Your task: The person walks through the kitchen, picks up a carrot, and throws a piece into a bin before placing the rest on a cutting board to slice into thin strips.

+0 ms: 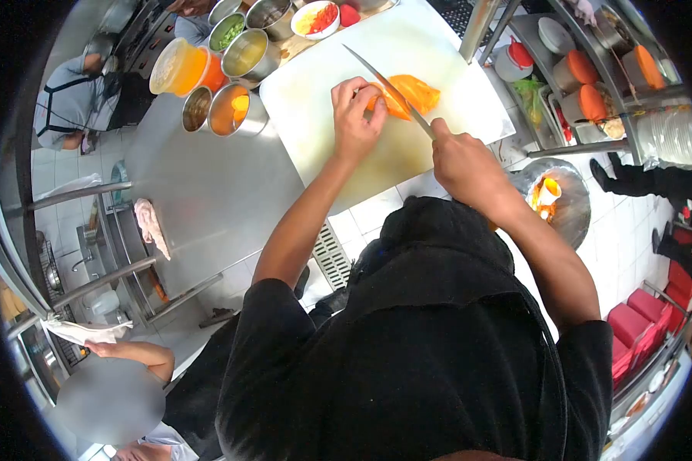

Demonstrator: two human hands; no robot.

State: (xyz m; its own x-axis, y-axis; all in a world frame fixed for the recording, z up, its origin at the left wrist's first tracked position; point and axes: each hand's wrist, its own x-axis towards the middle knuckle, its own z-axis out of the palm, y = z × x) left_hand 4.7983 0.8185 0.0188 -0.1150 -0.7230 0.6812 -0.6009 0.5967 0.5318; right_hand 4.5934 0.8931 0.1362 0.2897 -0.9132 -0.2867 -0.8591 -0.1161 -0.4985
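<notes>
black clothing (430, 369) covers our torso. our right hand (469, 167) clamps one knife (384, 82); our left hand (355, 115) curls its fingers closed on orange food (415, 92), which lies on one white board (304, 123), showing both sides of the blade. one white bowl (323, 34) stands beyond; three orange lids (581, 67) sit rightward.

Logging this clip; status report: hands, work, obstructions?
Right hand gripping knife over orange food. Left hand on orange food, cutting board beneath. Nothing visibly blocking.
</notes>
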